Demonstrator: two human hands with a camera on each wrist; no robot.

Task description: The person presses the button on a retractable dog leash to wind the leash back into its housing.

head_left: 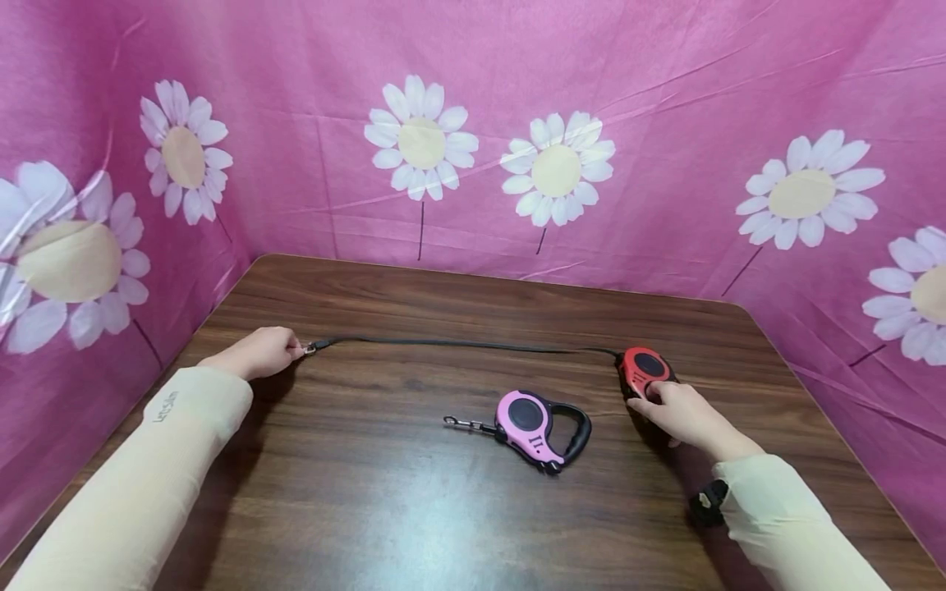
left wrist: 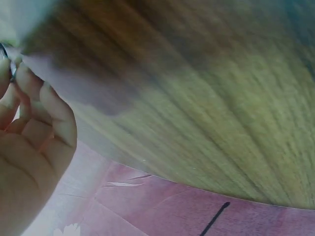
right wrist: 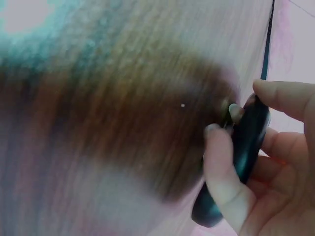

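At the table's left side, my left hand (head_left: 262,351) pinches the metal clip (head_left: 309,349) of a dog leash between thumb and fingers. From there a thin black leash line (head_left: 458,343) stretches across to a red retractable leash casing (head_left: 634,363) at the right. My right hand (head_left: 683,417) grips that casing's handle. In the right wrist view the fingers curl round the black handle (right wrist: 250,140), with the line running off its far end. A pink retractable leash (head_left: 526,414) lies between the hands, its metal clip (head_left: 460,423) pointing left, touched by neither hand.
The brown wooden table (head_left: 355,501) has its far edge against a pink cloth (head_left: 310,107) printed with white daisies. Cloth also hangs along the left and right sides. A black strap (head_left: 709,502) shows on the right wrist.
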